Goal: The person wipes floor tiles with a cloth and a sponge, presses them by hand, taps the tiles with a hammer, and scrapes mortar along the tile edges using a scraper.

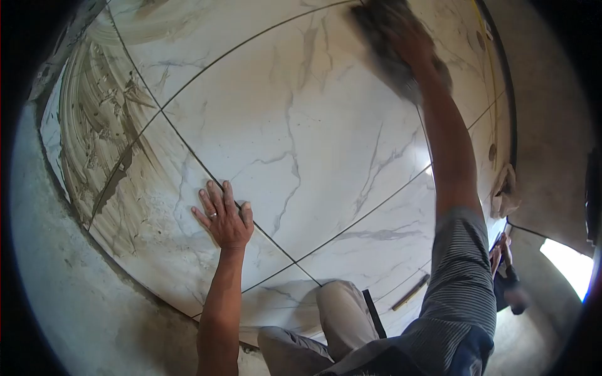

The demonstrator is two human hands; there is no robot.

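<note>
My left hand (227, 216) lies flat with its fingers apart on a white marble-patterned floor tile (251, 125), across a dark joint line; a ring shows on one finger. Stretched far out at the top, my right hand (411, 47) presses on a dark grey rag (379, 34), which is smeared by motion against the tile. The fingers of this hand are partly blurred. Wet grey-brown paste (100, 119) covers the tiles to the left in curved streaks.
My knees (342, 307) rest on the tiles at the bottom. A handled tool (411, 292) lies to their right. Another person (506, 282) is at the lower right, near a crumpled bag (505, 194). Bare concrete (50, 250) borders the tiles at left.
</note>
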